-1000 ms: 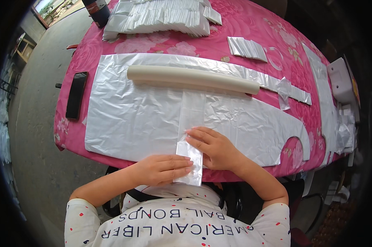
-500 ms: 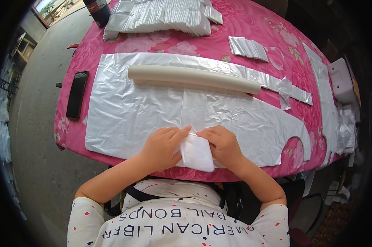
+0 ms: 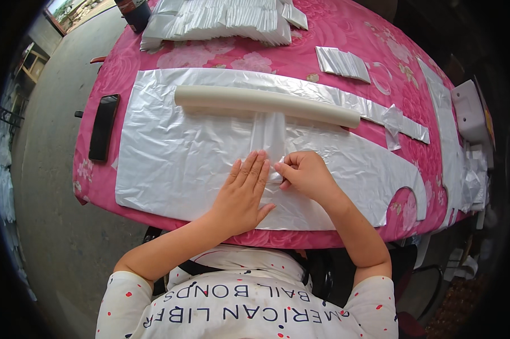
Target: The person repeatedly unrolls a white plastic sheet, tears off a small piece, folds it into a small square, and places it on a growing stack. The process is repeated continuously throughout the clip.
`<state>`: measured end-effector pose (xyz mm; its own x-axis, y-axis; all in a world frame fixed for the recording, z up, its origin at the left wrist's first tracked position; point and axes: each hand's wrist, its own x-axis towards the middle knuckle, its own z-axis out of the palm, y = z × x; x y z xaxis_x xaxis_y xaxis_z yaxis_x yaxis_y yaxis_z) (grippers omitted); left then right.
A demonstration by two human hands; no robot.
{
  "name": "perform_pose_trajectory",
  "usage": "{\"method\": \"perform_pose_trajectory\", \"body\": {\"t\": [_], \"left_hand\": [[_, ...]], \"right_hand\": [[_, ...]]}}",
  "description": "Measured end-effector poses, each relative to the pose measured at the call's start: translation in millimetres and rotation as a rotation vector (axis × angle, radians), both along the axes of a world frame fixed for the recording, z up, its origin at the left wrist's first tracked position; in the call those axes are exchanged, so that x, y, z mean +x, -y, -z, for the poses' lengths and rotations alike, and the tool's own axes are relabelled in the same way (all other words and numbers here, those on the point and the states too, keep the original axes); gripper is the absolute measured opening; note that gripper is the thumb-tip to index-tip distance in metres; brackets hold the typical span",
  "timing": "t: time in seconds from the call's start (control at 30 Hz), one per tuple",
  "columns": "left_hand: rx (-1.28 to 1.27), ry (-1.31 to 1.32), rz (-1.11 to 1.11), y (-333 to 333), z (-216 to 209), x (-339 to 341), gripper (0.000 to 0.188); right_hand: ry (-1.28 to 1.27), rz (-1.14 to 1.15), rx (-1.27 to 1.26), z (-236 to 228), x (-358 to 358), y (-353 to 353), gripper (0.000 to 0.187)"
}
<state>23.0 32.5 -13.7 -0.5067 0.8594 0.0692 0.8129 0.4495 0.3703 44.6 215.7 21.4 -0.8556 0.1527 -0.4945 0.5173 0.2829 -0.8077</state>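
Sleeves, white with specks, lie nearest; the left hand rests flat, fingers straight and unclenched, fingertips on a plastic strip; the right hand pinches the strip's right edge between thumb and curled fingers; the strip lies over a silvery sheet, reaching toward a pale tube; beyond, on pink floral cloth, sit a small fanned stack and a larger pile.
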Motion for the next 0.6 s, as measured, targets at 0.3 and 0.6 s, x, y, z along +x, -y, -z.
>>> {"method": "perform_pose_trajectory", "body": {"t": [0.3, 0.6], "left_hand": [[-0.003, -0.013, -0.021, -1, -2, -3, 0.076], [0.162, -0.115, -0.044, -7, -7, -21, 0.061]], "right_hand": [[-0.397, -0.045, 0.634, 5, 23, 14, 0.043], [-0.876, -0.479, 0.704, 24, 9, -10, 0.047]]}}
